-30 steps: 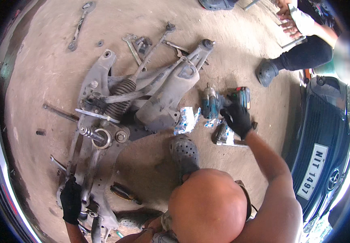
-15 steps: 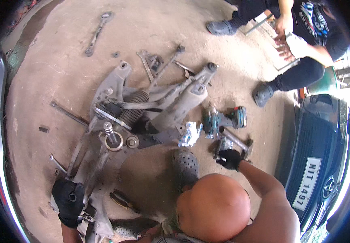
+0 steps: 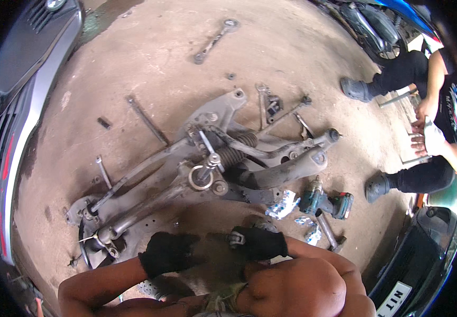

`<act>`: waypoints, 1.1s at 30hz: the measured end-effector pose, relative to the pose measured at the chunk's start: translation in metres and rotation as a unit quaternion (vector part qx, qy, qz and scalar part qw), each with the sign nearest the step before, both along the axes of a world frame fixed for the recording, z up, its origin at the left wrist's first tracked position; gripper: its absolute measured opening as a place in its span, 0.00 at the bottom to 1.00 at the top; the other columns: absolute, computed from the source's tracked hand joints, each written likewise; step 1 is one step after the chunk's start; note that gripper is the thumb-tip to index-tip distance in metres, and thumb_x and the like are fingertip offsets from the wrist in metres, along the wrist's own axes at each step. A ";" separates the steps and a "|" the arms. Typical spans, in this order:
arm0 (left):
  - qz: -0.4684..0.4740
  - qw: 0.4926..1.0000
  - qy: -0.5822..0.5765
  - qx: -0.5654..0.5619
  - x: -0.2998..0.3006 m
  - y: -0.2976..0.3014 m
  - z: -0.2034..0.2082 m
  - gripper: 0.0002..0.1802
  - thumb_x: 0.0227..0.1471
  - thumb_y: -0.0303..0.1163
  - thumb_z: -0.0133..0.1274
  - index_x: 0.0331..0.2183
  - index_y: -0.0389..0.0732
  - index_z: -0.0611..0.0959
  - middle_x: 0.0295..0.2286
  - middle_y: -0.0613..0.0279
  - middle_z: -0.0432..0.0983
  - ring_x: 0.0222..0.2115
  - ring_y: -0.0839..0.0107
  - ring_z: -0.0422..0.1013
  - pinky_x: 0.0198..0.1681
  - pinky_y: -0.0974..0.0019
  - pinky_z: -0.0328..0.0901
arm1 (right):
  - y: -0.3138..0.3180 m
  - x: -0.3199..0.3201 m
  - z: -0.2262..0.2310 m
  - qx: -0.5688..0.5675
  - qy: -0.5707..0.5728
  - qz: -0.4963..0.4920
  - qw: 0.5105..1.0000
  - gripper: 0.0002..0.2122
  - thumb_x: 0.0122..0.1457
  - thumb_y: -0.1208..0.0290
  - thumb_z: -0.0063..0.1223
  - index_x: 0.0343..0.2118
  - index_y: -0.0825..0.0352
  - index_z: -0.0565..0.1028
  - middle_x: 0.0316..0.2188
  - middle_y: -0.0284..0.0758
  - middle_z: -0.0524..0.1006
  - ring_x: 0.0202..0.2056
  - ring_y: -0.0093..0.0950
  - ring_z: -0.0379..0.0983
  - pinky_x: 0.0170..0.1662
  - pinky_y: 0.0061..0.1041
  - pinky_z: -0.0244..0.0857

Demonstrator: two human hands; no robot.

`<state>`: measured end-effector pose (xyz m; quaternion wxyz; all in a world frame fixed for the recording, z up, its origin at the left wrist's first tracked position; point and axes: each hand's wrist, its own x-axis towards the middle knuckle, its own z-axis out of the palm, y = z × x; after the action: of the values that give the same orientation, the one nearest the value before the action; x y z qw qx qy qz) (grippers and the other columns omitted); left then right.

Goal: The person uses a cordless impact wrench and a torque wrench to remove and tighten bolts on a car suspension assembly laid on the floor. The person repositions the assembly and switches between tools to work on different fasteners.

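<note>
My two hands, in black gloves, are close together in front of me, near the near edge of a grey metal car subframe (image 3: pixel 157 193) with suspension arms. In my right hand (image 3: pixel 264 244) is a small grey metal part (image 3: pixel 236 239), which shows at the fingertips; its kind is unclear. My left hand (image 3: pixel 169 253) points toward it, its fingers dark and smeared by motion, so any grip is hidden. A silver socket tool (image 3: pixel 211 162) stands up from the subframe beside a pale metal ring (image 3: pixel 200 178).
A green cordless impact wrench (image 3: pixel 321 203), a hammer (image 3: pixel 328 231) and crumpled shiny wrappers (image 3: pixel 283 205) lie right of the subframe. Beyond are a bar (image 3: pixel 148 121), a spanner (image 3: pixel 262 105) and a link arm (image 3: pixel 215 42). Another person sits at right; cars (image 3: pixel 413 253) flank the floor.
My left hand has come from the subframe's left end to the middle. My right hand has left the hammer and wrappers and moved in beside it. The view has shifted.
</note>
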<state>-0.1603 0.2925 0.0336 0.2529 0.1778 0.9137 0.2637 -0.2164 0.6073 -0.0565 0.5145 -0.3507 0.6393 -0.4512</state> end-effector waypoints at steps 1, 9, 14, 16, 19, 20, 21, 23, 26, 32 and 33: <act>0.008 1.000 0.011 0.012 -0.003 -0.001 0.002 0.30 0.52 0.63 0.56 0.41 0.47 0.87 0.30 0.56 0.83 0.25 0.57 0.79 0.28 0.57 0.73 | -0.013 -0.005 0.006 -0.003 0.001 0.021 1.000 0.25 0.62 0.66 0.57 0.61 0.64 0.67 0.55 0.42 0.74 0.51 0.35 0.73 0.51 0.31 0.67; -0.086 0.981 0.063 0.164 0.015 0.000 -0.034 0.21 0.48 0.50 0.60 0.41 0.48 0.87 0.36 0.60 0.84 0.30 0.57 0.80 0.33 0.53 0.73 | -0.040 -0.002 0.023 0.023 0.029 0.115 0.993 0.24 0.63 0.61 0.54 0.60 0.66 0.69 0.50 0.48 0.77 0.46 0.43 0.76 0.52 0.37 0.69; -0.246 0.969 -0.031 -0.010 0.018 0.004 -0.052 0.15 0.51 0.52 0.57 0.32 0.54 0.88 0.28 0.61 0.82 0.25 0.55 0.78 0.28 0.52 0.70 | -0.037 0.006 -0.010 0.001 0.013 0.096 0.995 0.21 0.65 0.64 0.51 0.59 0.67 0.70 0.52 0.47 0.75 0.49 0.40 0.74 0.55 0.36 0.67; -0.280 0.957 -0.045 -0.063 0.032 -0.017 -0.076 0.16 0.52 0.54 0.55 0.30 0.55 0.88 0.24 0.61 0.81 0.23 0.55 0.77 0.25 0.51 0.68 | -0.037 0.008 -0.017 -0.008 0.008 0.088 0.996 0.20 0.66 0.64 0.49 0.58 0.67 0.71 0.53 0.46 0.75 0.50 0.39 0.74 0.56 0.36 0.67; -0.265 0.959 -0.074 -0.061 0.044 -0.029 -0.089 0.16 0.53 0.54 0.54 0.31 0.54 0.88 0.24 0.60 0.80 0.22 0.54 0.76 0.24 0.50 0.68 | -0.035 0.012 -0.016 -0.006 0.005 0.081 0.997 0.19 0.67 0.66 0.47 0.58 0.67 0.72 0.55 0.45 0.74 0.52 0.37 0.73 0.57 0.35 0.65; -0.230 0.973 -0.032 -0.009 0.048 -0.024 -0.094 0.17 0.53 0.54 0.54 0.31 0.54 0.88 0.24 0.60 0.80 0.22 0.54 0.76 0.24 0.50 0.68 | -0.036 0.012 -0.019 -0.006 0.001 0.076 0.997 0.18 0.68 0.66 0.47 0.57 0.67 0.72 0.55 0.45 0.74 0.52 0.36 0.72 0.58 0.35 0.65; -0.191 0.981 0.017 0.041 0.046 -0.018 -0.096 0.18 0.53 0.54 0.53 0.31 0.53 0.88 0.24 0.60 0.80 0.21 0.54 0.76 0.24 0.49 0.68 | -0.036 0.012 -0.020 0.000 0.001 0.078 0.997 0.18 0.68 0.66 0.46 0.57 0.67 0.72 0.56 0.44 0.73 0.53 0.35 0.72 0.59 0.35 0.65; -0.145 0.987 -0.059 0.023 0.016 -0.005 -0.082 0.20 0.53 0.56 0.53 0.31 0.51 0.88 0.23 0.58 0.80 0.21 0.53 0.76 0.26 0.51 0.69 | -0.029 0.026 -0.044 -0.017 -0.117 0.016 0.993 0.17 0.69 0.67 0.45 0.57 0.67 0.73 0.57 0.44 0.73 0.54 0.34 0.71 0.60 0.34 0.64; -0.215 0.970 0.051 -0.097 -0.009 -0.007 -0.072 0.23 0.54 0.58 0.53 0.31 0.47 0.87 0.24 0.54 0.80 0.23 0.51 0.76 0.30 0.53 0.70 | -0.019 0.034 -0.070 -0.055 -0.112 0.001 0.992 0.16 0.70 0.69 0.43 0.56 0.68 0.73 0.59 0.43 0.72 0.56 0.32 0.70 0.61 0.34 0.63; -0.071 0.974 -0.008 0.217 -0.009 0.009 -0.085 0.21 0.54 0.52 0.60 0.31 0.42 0.86 0.23 0.54 0.79 0.24 0.51 0.75 0.31 0.57 0.70 | -0.023 0.014 -0.039 -0.021 -0.046 -0.016 0.999 0.13 0.67 0.68 0.48 0.50 0.68 0.77 0.47 0.43 0.79 0.46 0.36 0.77 0.52 0.35 0.69; -0.093 0.949 0.020 0.300 -0.004 0.011 -0.097 0.20 0.54 0.51 0.61 0.30 0.42 0.86 0.22 0.54 0.78 0.23 0.51 0.74 0.31 0.57 0.70 | -0.024 0.014 -0.042 -0.038 -0.030 -0.010 0.999 0.13 0.66 0.68 0.49 0.48 0.68 0.77 0.46 0.43 0.79 0.45 0.36 0.77 0.50 0.35 0.69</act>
<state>-0.1640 0.3033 -0.0633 0.1933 0.3351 0.7768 0.4969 -0.2027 0.5836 -0.0984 0.5149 -0.3498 0.6095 -0.4910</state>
